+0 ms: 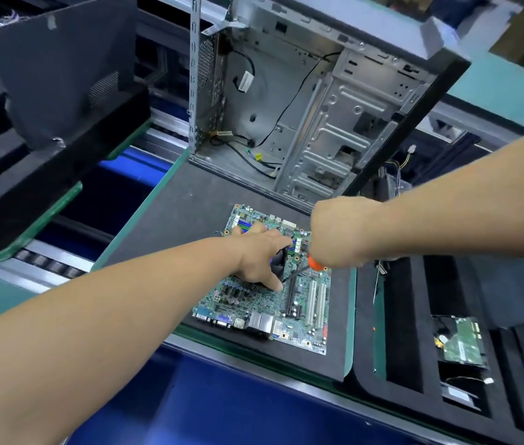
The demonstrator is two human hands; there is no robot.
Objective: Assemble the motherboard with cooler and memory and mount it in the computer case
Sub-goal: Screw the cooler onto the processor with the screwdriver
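While a dark panel [61, 69] leans on black foam at the upper left of the frame, the left hand [260, 255] reaches into the centre, its fingers spread and laid over the black cooler [278, 261] on the motherboard [289, 316]. That green motherboard lies flat on a dark mat [170, 213], low in the middle of the picture. Above it, at upper centre, the computer case [318, 107] stands open with loose black cables inside. Just right of centre, the right hand [337, 236] is curled tight round an orange-handled screwdriver [313, 263], whose dark shaft slants down to the board beside the cooler. At the lower right, a small green circuit board [462, 343] sits in a black foam tray [408, 316].
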